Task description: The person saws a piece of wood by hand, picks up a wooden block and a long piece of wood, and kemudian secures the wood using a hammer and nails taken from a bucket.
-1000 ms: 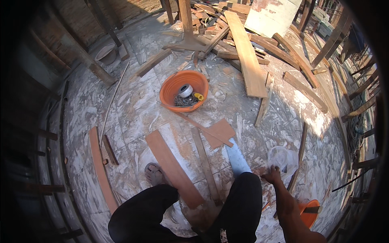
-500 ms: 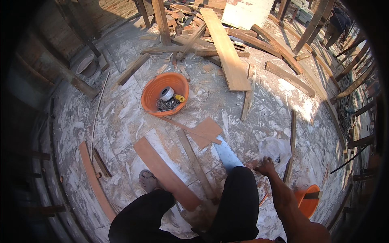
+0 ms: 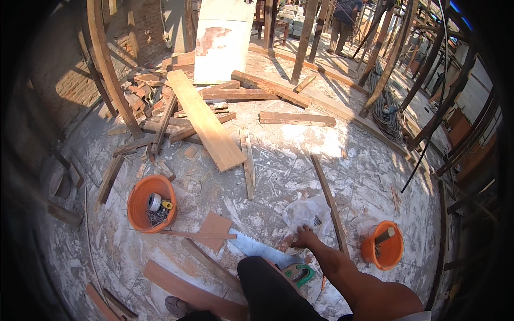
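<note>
And we're resting our R hand [image 3: 306, 237] low, right at the near edge of a clear plastic bag [image 3: 302, 211]! The bag's lying crumpled on the floor [image 3: 267, 208], just beyond the fingers, so it's sitting ahead of our grip; being a loose heap, it isn't showing any clear long axis. How's the grip looking? We're seeing bent fingers overlapping the plastic, but we can't tell if they're pinching it or only touching. R is def. the nearer side: our L hand isn't showing anywhere.

Now the saw [image 3: 262, 247]: it's lying L of the grip, close by, long axis running from upper L to lower R, w/ its green handle [image 3: 310, 275] near our R forearm and our knee [image 3: 262, 278] covering part of it. On the bag's R, a dark wood strip [image 3: 329, 200] is slanting past; farther R, an orange bucket [image 3: 394, 249] is sitting apart.
</note>
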The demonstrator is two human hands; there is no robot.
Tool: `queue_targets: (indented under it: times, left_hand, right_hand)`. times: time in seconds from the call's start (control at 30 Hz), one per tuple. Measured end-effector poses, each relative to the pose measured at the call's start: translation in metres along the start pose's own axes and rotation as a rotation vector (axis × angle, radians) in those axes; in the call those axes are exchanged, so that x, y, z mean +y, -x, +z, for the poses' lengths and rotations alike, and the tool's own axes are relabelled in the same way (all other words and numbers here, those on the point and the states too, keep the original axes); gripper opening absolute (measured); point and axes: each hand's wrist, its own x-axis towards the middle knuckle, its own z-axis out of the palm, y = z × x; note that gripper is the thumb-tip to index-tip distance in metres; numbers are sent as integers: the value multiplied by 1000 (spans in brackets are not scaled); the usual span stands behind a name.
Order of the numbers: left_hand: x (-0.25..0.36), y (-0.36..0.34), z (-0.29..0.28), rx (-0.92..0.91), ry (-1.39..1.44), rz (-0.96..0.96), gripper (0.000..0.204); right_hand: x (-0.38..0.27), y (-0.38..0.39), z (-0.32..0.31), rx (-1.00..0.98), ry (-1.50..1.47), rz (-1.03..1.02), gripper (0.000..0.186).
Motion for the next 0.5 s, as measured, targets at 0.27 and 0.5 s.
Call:
queue_targets:
  times: [0.27, 0.5]
  left_hand:
    - [15, -8, -4, -76, -20, -39, 86]
    - [23, -8, -12, -123, 69, 15, 83]
  right_hand:
    - [-15, -1, -4, -32, -58, -1, 123]
    - [-12, 5, -7, -45, -91, 22, 126]
